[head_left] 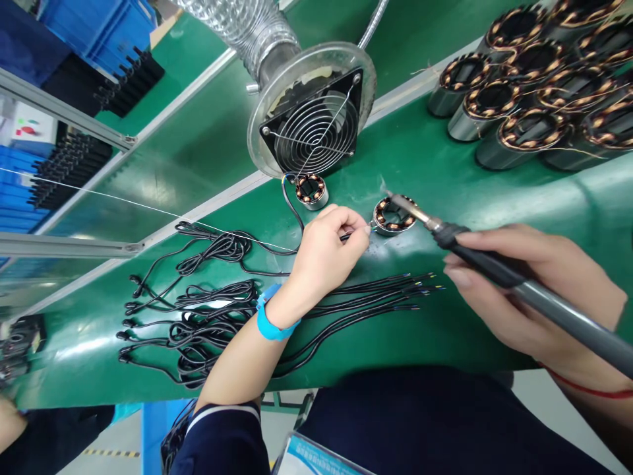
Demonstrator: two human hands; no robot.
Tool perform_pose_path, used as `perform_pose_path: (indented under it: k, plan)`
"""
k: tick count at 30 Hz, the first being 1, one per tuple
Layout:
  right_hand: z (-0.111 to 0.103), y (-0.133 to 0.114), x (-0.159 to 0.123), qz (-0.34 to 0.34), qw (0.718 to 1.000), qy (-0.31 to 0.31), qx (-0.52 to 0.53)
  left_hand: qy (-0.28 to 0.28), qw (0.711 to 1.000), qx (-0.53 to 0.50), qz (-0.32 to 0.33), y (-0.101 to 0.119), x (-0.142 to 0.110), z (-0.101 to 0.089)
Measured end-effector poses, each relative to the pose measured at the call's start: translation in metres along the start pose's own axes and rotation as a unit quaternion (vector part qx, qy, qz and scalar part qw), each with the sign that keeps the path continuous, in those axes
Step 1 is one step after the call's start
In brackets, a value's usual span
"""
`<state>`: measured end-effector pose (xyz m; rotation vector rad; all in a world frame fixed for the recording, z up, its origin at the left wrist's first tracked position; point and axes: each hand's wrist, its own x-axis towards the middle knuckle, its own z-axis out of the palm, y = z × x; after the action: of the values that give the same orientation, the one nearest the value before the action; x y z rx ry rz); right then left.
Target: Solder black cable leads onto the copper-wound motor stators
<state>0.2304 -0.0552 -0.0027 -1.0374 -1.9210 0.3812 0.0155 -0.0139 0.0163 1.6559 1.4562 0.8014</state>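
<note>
My left hand (332,245), with a blue band at the wrist, pinches the end of a black cable beside a motor stator (394,216) wound with copper. Thin wire ends reach from these fingers to the stator's left rim. In my right hand (534,284) is a soldering iron (475,258), held like a pen. Its tip lies above the stator in this view, with a wisp of smoke near it; contact cannot be made out. A second stator (312,191), joined to a black cable, sits just below the fan.
A round fume extractor fan (316,132) with a foil duct (252,26) stands behind the hands. Several taller wound stators (524,135) fill the back right. Coiled black cables (212,307) lie at left on the green bench (89,369). Another person's arm (10,422) shows lower left.
</note>
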Motion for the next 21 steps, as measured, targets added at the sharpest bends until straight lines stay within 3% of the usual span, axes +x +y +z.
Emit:
perform_pose_path:
  k: [7, 12, 17, 21]
  plan:
    - [0.007, -0.012, 0.028, 0.082, 0.995, -0.041, -0.039, 0.003, 1.000, 0.012, -0.005, 0.003, 0.000, -0.001]
    - [0.023, -0.004, 0.031, 0.075, 0.993, -0.088, -0.032, 0.006, 1.000, 0.024, -0.014, 0.005, 0.000, -0.002]
    - [0.033, 0.003, 0.023, 0.078, 0.995, -0.061, -0.021, -0.003, 0.999, -0.022, -0.027, 0.001, 0.002, -0.002]
    - [0.040, 0.007, 0.021, 0.064, 0.995, -0.039, -0.060, -0.040, 0.989, -0.106, -0.097, -0.001, 0.004, -0.002]
